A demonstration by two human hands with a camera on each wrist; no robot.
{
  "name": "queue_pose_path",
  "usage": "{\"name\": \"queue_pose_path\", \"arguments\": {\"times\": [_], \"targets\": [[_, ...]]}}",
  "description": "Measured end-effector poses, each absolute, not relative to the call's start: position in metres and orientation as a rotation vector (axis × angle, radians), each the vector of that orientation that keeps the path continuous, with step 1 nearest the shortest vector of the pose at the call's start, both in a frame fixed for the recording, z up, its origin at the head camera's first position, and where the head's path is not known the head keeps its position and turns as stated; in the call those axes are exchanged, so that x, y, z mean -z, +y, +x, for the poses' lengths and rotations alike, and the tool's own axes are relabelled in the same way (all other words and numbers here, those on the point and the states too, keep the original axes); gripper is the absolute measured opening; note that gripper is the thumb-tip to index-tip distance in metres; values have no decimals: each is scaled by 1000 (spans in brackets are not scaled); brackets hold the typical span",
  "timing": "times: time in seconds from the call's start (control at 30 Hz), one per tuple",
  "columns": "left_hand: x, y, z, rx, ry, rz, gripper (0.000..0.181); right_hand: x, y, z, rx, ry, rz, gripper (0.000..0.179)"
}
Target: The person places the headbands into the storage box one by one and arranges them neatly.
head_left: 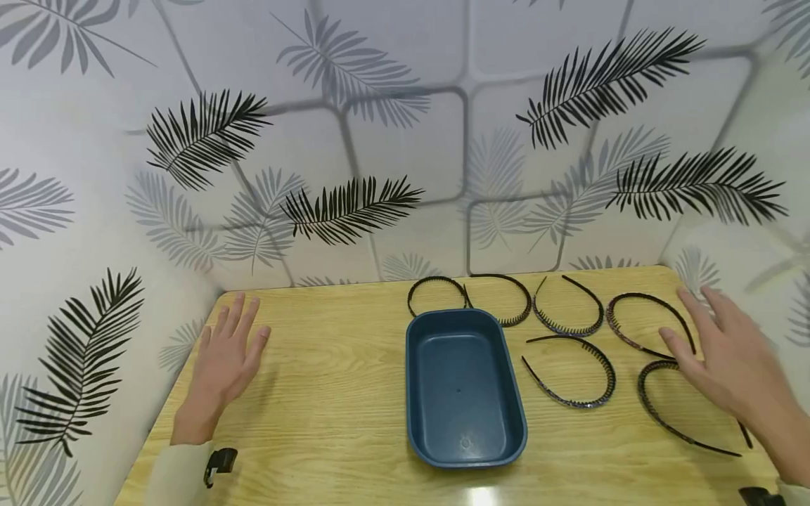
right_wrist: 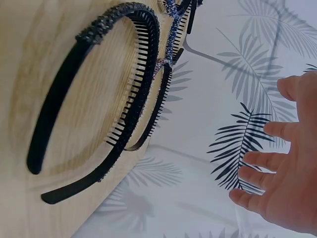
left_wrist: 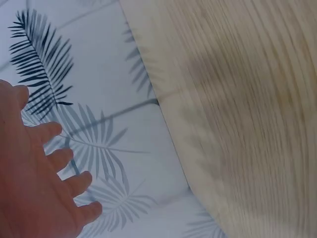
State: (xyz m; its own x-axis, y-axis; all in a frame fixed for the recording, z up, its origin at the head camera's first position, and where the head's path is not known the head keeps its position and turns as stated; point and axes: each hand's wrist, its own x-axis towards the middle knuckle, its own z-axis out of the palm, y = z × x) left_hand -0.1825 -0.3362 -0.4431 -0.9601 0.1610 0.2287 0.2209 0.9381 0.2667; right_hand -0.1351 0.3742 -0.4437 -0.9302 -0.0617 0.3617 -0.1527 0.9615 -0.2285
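My left hand (head_left: 224, 358) is held over the left side of the wooden table, fingers straight and nothing in it. On the right, my right hand (head_left: 734, 358) hovers above the headbands with its fingers extended, also holding nothing. Nearest to it is a black toothed headband (head_left: 661, 418), partly hidden under the hand; the right wrist view shows this headband (right_wrist: 141, 74) with glittery trim. Another headband (head_left: 616, 323) lies just behind. Further left, a headband (head_left: 610, 379) rests beside a dark blue plastic basin (head_left: 465, 386), which holds nothing. Several more headbands (head_left: 569, 330) lie along the back.
The light wooden table (head_left: 316, 393) meets a wall (head_left: 380, 161) covered with leaf-patterned paper at the back and left. One headband (head_left: 436, 279) at the back is partly hidden by the basin's rim. Black wrist straps (head_left: 220, 464) show at the sleeves.
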Motion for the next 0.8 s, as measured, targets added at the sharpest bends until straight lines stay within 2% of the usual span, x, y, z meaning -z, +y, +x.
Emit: {"name": "queue_pose_path", "arguments": {"times": [0.43,0.8], "targets": [[459,-282,-171,912,-2791,-483,60,458,389,-105,-615,-2625,147,58],[467,-239,-161,1341,-2700,-697,58,482,408,-95,-819,-2778,-47,60]]}}
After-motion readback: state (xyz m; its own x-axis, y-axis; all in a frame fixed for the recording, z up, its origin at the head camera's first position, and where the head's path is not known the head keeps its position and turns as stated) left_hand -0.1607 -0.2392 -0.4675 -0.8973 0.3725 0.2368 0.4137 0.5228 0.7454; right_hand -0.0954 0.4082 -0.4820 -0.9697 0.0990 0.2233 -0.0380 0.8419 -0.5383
